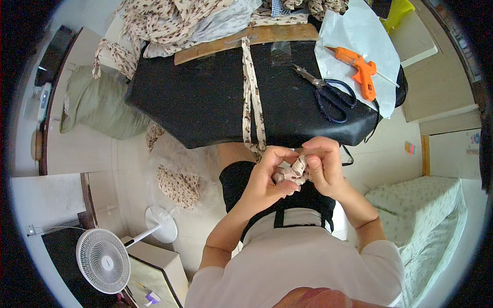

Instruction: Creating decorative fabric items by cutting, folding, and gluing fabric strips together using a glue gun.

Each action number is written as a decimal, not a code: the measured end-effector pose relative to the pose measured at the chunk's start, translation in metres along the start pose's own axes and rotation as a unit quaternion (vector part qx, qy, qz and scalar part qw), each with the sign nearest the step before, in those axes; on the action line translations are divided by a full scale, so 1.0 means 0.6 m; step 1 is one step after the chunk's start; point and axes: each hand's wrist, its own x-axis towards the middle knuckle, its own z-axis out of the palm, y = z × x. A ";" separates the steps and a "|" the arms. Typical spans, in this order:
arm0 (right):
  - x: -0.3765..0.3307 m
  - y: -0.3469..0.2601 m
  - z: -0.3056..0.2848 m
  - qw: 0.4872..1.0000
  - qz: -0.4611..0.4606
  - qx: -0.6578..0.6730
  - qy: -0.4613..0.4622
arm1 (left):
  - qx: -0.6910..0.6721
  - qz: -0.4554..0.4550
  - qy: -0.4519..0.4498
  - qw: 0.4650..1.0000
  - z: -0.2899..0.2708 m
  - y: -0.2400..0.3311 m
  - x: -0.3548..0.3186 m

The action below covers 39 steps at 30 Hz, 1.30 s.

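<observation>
Pinching a small bunch of cream cloth (299,166), ruffled into soft, crumpled folds, the left hand (266,177) and right hand (327,164) meet above the person's lap, just on the near side of a black table (190,97). Both hands have fingers and thumbs curled nearly closed on the cloth, one at each side of it. The table has a smooth, slightly shiny cover and angled corners. A narrow patterned strip (249,92), doubled into two lengths, runs from a flat, curved-looking wooden board (246,43) at the far side and over the near edge; whether it joins the bunch cannot be told. Beyond the board lies a loose heap of printed fabric (174,18). To the right, dark-handled scissors (334,97) lie near an orange plastic glue gun (363,77), which rests on thin white sheeting (354,31). Broad stretches of black surface show left of the strip, with a narrower stretch between strip and scissors.
</observation>
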 end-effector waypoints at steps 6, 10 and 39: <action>-0.001 -0.004 -0.003 0.997 0.052 0.063 -0.004 | -0.058 -0.075 0.067 0.993 -0.011 0.014 -0.007; 0.005 -0.015 0.001 0.995 0.068 0.065 0.023 | -0.109 -0.068 0.068 0.989 -0.012 0.013 -0.007; 0.026 -0.006 -0.051 0.986 -0.097 -0.080 -0.108 | -0.121 -0.150 0.036 0.981 -0.042 0.016 0.001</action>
